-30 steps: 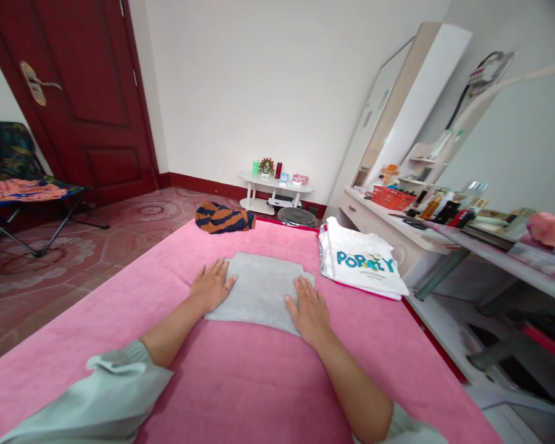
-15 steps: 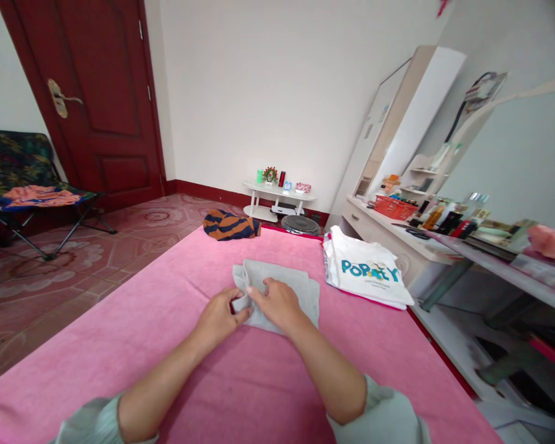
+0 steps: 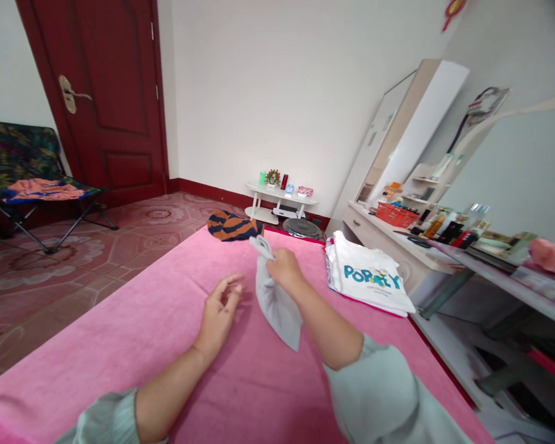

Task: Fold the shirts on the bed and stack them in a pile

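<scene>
A folded light grey garment point(image 3: 277, 308) hangs tilted from my right hand point(image 3: 287, 269), which is closed round its upper part. Its lower corner droops toward the pink bed cover point(image 3: 166, 345); whether it touches the cover I cannot tell. To the left of the garment, my left hand point(image 3: 219, 314) is off the cloth, fingers apart and holding nothing. Past the hands, a crumpled orange and navy striped garment point(image 3: 234, 226) lies at the far edge of the bed. On the right edge rests a stack of folded clothes with a white printed T-shirt point(image 3: 370, 274) on top.
Along the right side stand a white dresser point(image 3: 374, 231) with a red basket point(image 3: 396, 214) and a glass-topped table point(image 3: 490, 268) full of bottles. A folding chair point(image 3: 32, 166) holding an orange garment is at left. A low white table point(image 3: 282, 192) stands by the wall.
The grey garment lay flat under both hands; now my right hand has lifted it and turned it on edge. My left hand has let go and moved slightly left.
</scene>
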A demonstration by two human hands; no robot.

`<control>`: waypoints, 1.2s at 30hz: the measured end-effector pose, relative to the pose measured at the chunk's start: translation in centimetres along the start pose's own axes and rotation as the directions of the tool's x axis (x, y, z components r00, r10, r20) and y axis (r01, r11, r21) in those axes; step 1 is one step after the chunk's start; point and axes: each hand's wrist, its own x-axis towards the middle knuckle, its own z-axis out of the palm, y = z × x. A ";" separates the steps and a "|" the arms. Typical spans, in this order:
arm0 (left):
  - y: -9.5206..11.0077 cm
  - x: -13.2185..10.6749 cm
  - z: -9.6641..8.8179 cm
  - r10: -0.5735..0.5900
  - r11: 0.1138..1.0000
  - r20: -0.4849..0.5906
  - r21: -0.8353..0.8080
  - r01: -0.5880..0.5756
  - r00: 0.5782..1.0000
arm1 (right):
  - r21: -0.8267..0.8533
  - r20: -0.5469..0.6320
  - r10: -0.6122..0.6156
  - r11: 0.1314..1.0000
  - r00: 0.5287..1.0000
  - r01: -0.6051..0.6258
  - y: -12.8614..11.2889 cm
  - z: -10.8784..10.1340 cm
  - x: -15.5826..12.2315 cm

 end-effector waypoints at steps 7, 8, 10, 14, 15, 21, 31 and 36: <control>-0.1 1.4 -1.7 0.052 0.996 -0.181 0.075 -0.039 0.982 | 0.621 -0.054 0.127 0.781 0.991 -0.066 1.1 -6.9 0.5; -0.3 1.6 -1.8 0.046 0.995 -0.194 0.095 -0.028 0.980 | 0.705 -0.017 0.183 0.699 0.983 -0.118 2.3 -7.1 -0.5; -0.9 1.8 -1.9 -0.034 0.997 -0.189 0.063 0.047 0.981 | 0.732 0.056 0.303 0.636 0.951 -0.245 5.7 -6.9 -3.2; -2.7 2.0 -1.6 -0.222 0.975 -0.048 -0.034 0.220 0.974 | 0.577 0.041 0.460 0.714 0.887 -0.397 13.6 -5.7 -8.8; -3.2 2.1 -1.5 -0.237 0.971 -0.016 -0.001 0.237 0.971 | 0.554 0.011 0.476 0.730 0.879 -0.402 15.2 -5.5 -9.8; -2.8 2.6 -2.2 -0.200 0.860 0.057 0.489 0.148 0.978 | 0.475 -0.092 0.492 0.786 0.866 -0.396 19.3 -5.2 -11.6; -0.8 0.1 0.5 -0.551 0.834 0.291 0.189 0.518 0.782 | 0.325 -0.026 0.284 0.909 0.958 -0.261 18.6 -3.8 -11.5; -0.9 -0.9 2.2 -0.406 0.911 0.235 0.179 0.371 0.883 | 0.172 -0.104 0.251 0.958 0.962 -0.232 15.3 -4.1 -11.7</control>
